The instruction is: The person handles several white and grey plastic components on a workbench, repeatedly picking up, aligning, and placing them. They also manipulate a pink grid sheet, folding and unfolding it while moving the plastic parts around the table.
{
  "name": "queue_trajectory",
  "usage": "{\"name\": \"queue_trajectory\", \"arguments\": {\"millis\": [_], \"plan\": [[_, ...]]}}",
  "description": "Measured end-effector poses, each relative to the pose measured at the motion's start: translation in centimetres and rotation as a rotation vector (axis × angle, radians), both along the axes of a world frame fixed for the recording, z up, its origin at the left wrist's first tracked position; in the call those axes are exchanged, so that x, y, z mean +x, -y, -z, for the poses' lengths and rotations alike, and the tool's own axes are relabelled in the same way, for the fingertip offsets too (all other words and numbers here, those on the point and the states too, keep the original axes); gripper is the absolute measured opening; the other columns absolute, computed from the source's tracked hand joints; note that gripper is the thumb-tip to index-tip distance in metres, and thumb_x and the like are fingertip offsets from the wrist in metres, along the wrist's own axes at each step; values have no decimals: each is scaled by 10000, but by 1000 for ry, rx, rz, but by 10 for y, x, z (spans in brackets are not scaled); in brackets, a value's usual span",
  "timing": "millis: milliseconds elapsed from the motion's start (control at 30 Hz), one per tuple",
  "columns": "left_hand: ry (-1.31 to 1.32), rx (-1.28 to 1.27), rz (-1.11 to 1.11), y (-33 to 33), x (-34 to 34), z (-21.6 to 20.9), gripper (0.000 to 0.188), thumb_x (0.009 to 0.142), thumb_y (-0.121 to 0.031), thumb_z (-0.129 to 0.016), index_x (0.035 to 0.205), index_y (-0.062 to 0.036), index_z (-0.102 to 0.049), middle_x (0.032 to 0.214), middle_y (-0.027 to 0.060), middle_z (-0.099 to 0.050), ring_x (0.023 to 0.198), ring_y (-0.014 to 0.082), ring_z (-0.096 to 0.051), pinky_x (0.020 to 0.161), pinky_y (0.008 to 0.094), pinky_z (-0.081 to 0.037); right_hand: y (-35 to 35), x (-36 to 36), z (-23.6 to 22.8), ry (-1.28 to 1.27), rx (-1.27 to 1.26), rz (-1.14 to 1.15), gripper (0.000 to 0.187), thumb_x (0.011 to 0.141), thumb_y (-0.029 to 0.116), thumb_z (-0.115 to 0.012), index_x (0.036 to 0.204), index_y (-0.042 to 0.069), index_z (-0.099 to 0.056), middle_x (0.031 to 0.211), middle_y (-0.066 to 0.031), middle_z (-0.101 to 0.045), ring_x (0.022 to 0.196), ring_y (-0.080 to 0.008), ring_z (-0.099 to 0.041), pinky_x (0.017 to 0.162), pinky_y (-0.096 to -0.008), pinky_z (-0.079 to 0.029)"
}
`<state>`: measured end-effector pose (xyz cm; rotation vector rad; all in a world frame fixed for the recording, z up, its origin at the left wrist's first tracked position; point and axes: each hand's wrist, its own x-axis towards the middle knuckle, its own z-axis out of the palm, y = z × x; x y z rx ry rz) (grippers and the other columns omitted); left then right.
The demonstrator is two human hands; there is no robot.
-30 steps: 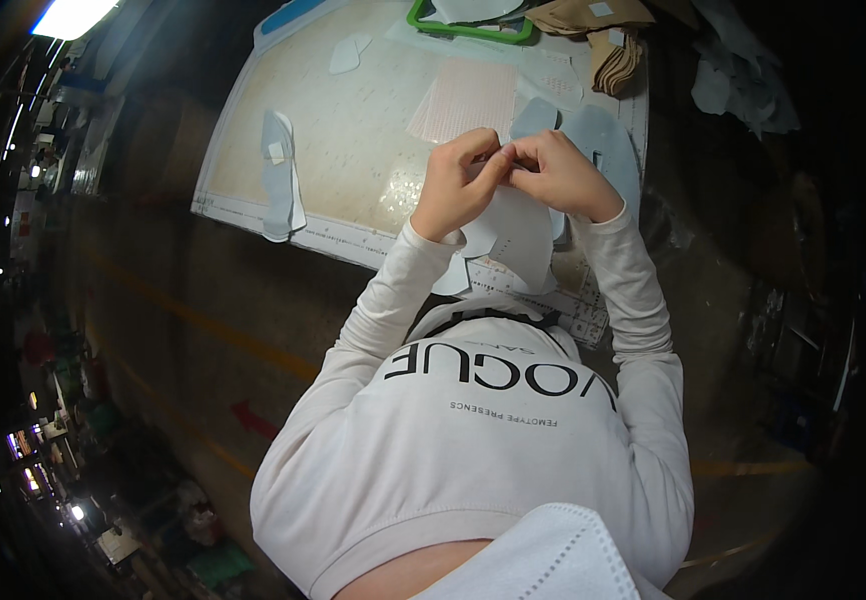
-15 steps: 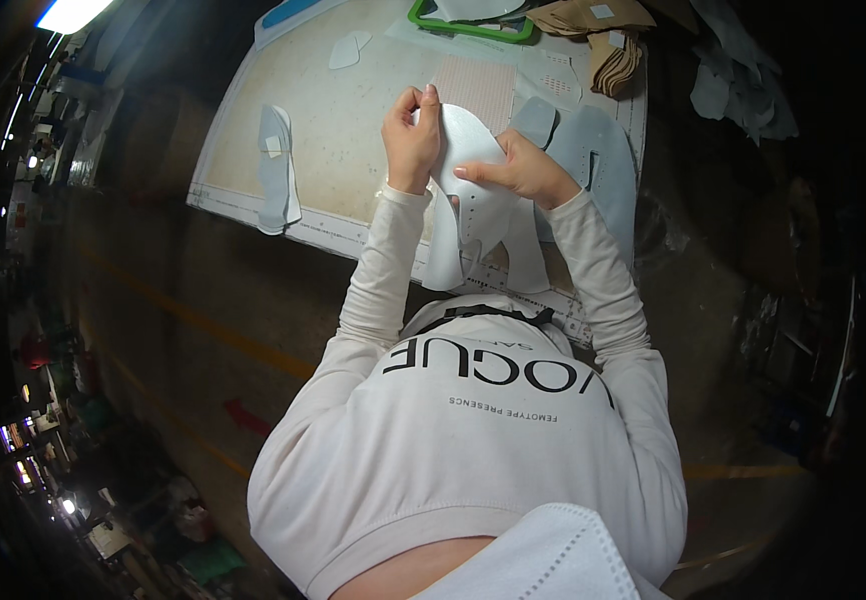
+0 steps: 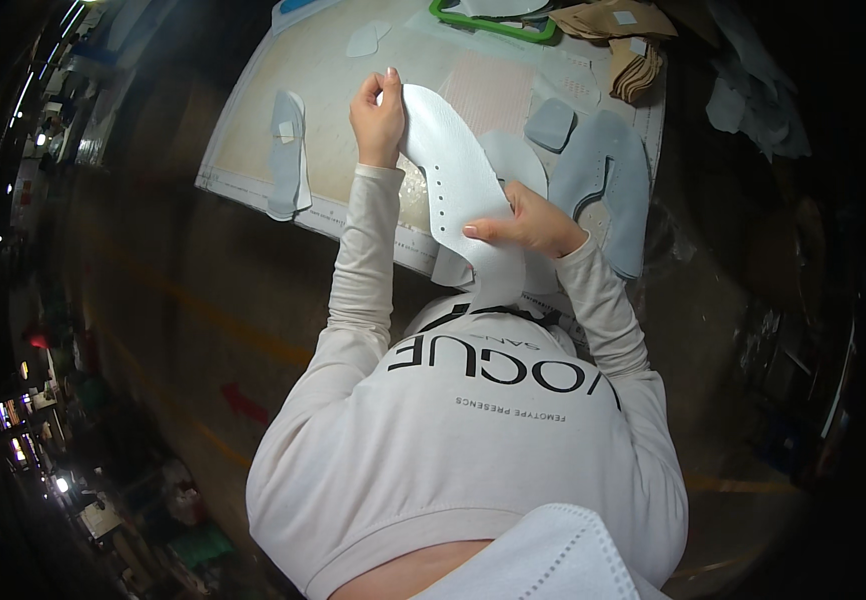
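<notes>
Holding a white shoe-upper piece above the desk, both hands are clamped on it. Left hand: raised, fingers closed around the piece's top edge, thumb side toward the sheet. Right hand: lower, thumb on the front face, fingers behind, pinching the piece near its narrow waist. Piece: pale, curved, a row of small punched holes down one side; lower end hangs toward the person's chest, held clear of the mat. Mat: beige cutting mat covering most of the desk, gridded border at its near edge. On the mat's left side, a grey strip with a small white tag, well apart from the hands. Beyond it, a small pale scrap. Right of the hands: a grey U-shaped piece and, just beside it, a small grey patch. Far edge: a green tray and a stack of tan cutouts. Floor to the left, dim.
</notes>
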<state>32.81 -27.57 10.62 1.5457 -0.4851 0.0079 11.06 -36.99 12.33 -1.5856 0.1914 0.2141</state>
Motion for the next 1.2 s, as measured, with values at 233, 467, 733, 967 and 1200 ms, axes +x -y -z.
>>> {"name": "queue_trajectory", "arguments": {"millis": [233, 467, 733, 967, 1200], "plan": [[209, 113, -193, 2, 6, 2, 369, 904, -233, -608, 643, -12, -471, 597, -23, -453, 604, 75, -373, 545, 253, -341, -1, -34, 10, 119, 101, -135, 413, 766, 375, -750, 726, -28, -672, 614, -37, -584, 496, -109, -504, 453, -217, -370], [167, 117, -193, 6, 19, 25, 365, 865, -252, -625, 623, -5, -505, 558, 51, -512, 555, 119, -432, 555, 301, -404, 4, -66, 0, -7, 147, -236, 344, 826, 290, -697, 717, -35, -672, 602, -48, -624, 473, -91, -550, 438, -201, -422], [-315, 155, 57, -8, 18, 58, 392, 746, -360, -788, 717, 4, -645, 694, 48, -626, 593, 121, -558, 551, 258, -451, 57, -86, -27, 190, 292, -468, 216, 905, 112, -577, 961, -62, -693, 693, -102, -691, 623, -139, -686, 555, -200, -540], [-382, 318, 485, -30, -1, 55, 344, 828, -237, -723, 1071, 2, -674, 944, 88, -680, 807, 138, -633, 723, 246, -497, 43, -55, -12, 207, -86, 318, 220, 927, 159, -556, 995, 14, -706, 762, -78, -700, 672, -113, -670, 613, -220, -533], [-253, 329, 721, -25, -32, 7, 222, 818, -152, -725, 993, -14, -719, 857, 54, -698, 757, 87, -614, 686, 217, -487, 35, 15, 2, 642, -713, 526, 193, 874, 179, -628, 1009, 67, -710, 965, -93, -696, 848, -240, -672, 728, -282, -510]]}}
